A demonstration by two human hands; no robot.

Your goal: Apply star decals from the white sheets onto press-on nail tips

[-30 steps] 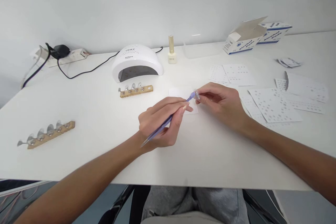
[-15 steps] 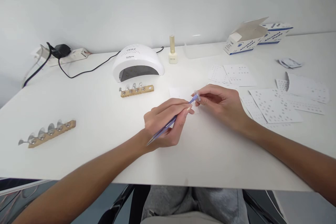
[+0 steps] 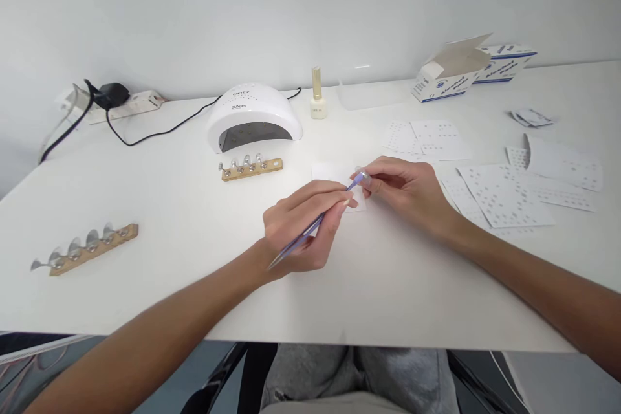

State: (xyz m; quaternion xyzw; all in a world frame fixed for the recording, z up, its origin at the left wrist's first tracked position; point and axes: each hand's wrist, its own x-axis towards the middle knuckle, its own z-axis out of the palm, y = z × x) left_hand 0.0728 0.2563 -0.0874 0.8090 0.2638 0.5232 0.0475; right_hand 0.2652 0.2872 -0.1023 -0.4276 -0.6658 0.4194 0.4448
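My left hand (image 3: 308, 223) is closed round slim purple tweezers (image 3: 303, 238), held like a pen. Their pointed metal end aims back toward my left wrist, and the blunt purple end meets a clear false nail (image 3: 363, 178). Between the fingertips of my right hand (image 3: 407, 191), that nail is pinched; details on its surface are too small to make out. Under both hands lies a small white sheet (image 3: 327, 171), partly covered by my fingers.
Behind stand a white nail lamp (image 3: 255, 107), a cream polish bottle (image 3: 317, 103) and alcohol pad boxes (image 3: 449, 74). Wooden strips (image 3: 252, 170) with clear nail tips lie left, one beyond my left hand, another (image 3: 94, 252) farther left. Sticker sheets (image 3: 504, 194) spread at right.
Both hands keep almost the same pose, the tweezers' blunt end staying at the false nail. The whole view has shifted very slightly.
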